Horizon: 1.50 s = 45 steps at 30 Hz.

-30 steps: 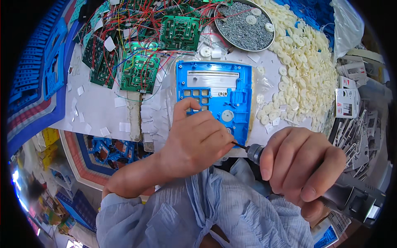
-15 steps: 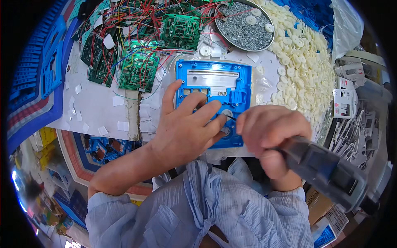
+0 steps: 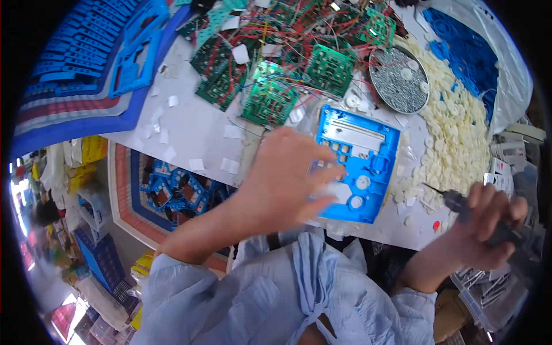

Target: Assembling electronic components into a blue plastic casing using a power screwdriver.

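A blue plastic panel (image 3: 376,185) lies on the white work table (image 3: 210,141), with a silvery strip, small square openings and round white parts in it. Over its left edge is my left hand (image 3: 279,181), fingers spread and somewhat smeared by motion; it appears to hold nothing. A pale flat patch shows by its fingertips, and what it is I cannot tell. To the right of the panel, my right hand (image 3: 489,233) is wrapped round a dark electric screwdriver (image 3: 456,201). The thin bit points left, apart from the panel, above scattered cream discs. The tool's rear end is blurred.
Green circuit boards (image 3: 267,95) tangled with red wires cover the back. A round tray of screws (image 3: 397,80) stands behind the panel, beside a heap of cream plastic discs (image 3: 454,138). Blue frames (image 3: 135,63) fill the far left; a bin of blue parts (image 3: 175,192) sits below.
My right hand has drawn the screwdriver off the panel to the right. My left hand has lifted from the panel and shifted to its left edge. The whole view has turned.
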Motion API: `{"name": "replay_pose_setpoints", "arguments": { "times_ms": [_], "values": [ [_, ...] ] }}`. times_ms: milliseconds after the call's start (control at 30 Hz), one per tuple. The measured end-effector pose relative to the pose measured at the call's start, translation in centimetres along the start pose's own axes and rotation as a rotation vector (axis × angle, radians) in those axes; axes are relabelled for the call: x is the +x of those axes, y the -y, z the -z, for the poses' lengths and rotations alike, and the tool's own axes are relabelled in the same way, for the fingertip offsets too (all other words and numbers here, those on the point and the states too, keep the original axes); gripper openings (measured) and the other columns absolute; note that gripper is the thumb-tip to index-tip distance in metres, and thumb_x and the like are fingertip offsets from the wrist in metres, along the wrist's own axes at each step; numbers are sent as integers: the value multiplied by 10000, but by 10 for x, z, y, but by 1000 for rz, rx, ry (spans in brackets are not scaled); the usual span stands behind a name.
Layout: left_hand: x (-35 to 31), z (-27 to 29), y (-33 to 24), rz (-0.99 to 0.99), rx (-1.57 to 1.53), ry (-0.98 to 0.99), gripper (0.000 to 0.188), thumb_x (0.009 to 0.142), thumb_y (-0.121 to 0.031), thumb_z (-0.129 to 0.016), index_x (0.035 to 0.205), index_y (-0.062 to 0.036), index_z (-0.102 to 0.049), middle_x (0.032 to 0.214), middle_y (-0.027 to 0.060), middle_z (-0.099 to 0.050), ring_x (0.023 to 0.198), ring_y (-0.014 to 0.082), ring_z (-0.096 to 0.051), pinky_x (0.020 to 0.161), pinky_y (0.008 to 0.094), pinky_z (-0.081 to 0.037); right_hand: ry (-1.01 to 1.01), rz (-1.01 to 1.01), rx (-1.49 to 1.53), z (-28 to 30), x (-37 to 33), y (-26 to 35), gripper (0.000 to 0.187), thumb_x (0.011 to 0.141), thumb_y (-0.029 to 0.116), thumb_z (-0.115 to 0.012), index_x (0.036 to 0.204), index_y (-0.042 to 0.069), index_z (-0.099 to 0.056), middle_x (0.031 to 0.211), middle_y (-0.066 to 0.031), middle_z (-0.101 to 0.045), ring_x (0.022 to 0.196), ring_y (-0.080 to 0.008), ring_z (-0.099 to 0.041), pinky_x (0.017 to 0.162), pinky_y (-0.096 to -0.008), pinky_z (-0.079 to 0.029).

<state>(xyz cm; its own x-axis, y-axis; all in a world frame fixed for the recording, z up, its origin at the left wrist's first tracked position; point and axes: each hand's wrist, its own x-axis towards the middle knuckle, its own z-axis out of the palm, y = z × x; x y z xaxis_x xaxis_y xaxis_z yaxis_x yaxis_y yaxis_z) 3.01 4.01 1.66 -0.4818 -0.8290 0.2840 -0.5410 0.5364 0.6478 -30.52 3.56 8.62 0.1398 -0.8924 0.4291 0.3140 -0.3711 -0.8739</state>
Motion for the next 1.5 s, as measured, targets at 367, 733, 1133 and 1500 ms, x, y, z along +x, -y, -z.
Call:
{"name": "replay_pose_setpoints", "arguments": {
  "times_ms": [367,733,1133,1500],
  "values": [
    [-23,96,105,522,322,-395,128,844,-95,-751,849,16,-688,788,103,-656,708,194,-584,675,321,-465,-493,235,-925,14,6,-12,541,1002,19,-539,1493,-91,-340,1235,-222,-572,1173,-317,-587,1100,-514,-443],
    [18,114,161,597,26,-314,308,849,-162,-810,1050,18,-662,862,20,-645,723,90,-564,648,246,-463,-523,503,-1147,-3,-33,11,456,1023,24,-511,1439,-102,-376,1395,-343,-500,1336,-453,-499,1078,-647,-469],
    [25,108,73,29,76,-954,349,848,86,-771,1126,-21,-590,1041,49,-633,926,124,-608,823,253,-516,-110,3,-566,-82,-35,-18,276,883,60,-639,1148,-15,-624,951,-155,-647,825,-277,-579,804,-429,-482],
    [-4,62,-21,-44,-9,-316,326,659,-99,-827,952,-142,-692,1033,47,-605,1027,241,-595,957,403,-455,139,-719,484,-127,22,-90,320,1043,205,-602,1284,-4,-635,1028,-73,-731,922,-137,-688,794,-295,-549]
  ]
}}
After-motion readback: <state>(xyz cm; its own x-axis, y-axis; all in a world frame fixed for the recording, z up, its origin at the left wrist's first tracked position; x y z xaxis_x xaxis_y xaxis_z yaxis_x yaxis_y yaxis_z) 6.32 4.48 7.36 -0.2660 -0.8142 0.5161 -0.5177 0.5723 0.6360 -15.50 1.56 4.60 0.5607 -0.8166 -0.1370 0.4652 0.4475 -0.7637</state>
